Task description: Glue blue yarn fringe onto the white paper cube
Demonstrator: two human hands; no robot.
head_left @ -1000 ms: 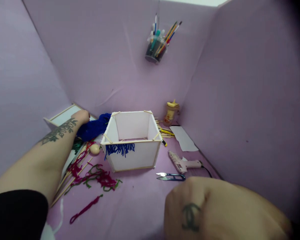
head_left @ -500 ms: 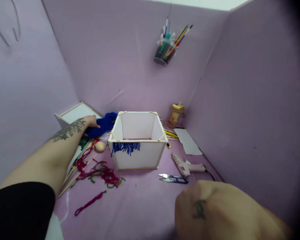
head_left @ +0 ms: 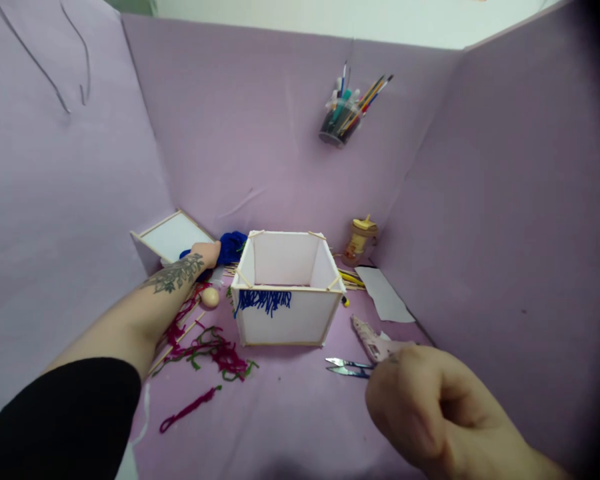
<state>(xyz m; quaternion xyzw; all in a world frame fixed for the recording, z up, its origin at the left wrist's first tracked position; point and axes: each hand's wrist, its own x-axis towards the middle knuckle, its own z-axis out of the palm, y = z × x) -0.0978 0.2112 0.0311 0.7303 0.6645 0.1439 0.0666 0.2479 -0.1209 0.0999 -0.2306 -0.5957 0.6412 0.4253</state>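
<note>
A tattooed left hand (head_left: 203, 253) is stretched across a purple-lined work surface (head_left: 280, 413) to a bundle of blue yarn (head_left: 231, 244), which is lodged between an open white box (head_left: 285, 293) edged with wooden sticks and a tilted white panel (head_left: 173, 235) behind it; the fingers are closed over the near end of the bundle, though the grip itself is masked by the wrist. A fringe of the same blue yarn (head_left: 263, 300) is seen hung along the box's front rim, seemingly so that the strands can fall free. The right hand (head_left: 420, 407) is held loosely curled in the foreground, just over thread snips (head_left: 347, 367) whose handle end is covered by it; whether they are touched cannot be told. A glue gun (head_left: 373, 339) is half hidden behind the knuckles. Red and green yarn scraps (head_left: 210, 347), a small wooden ball (head_left: 210, 297) and skewers are left scattered at the left. A brush pot (head_left: 341, 119) is fixed on the back wall.
</note>
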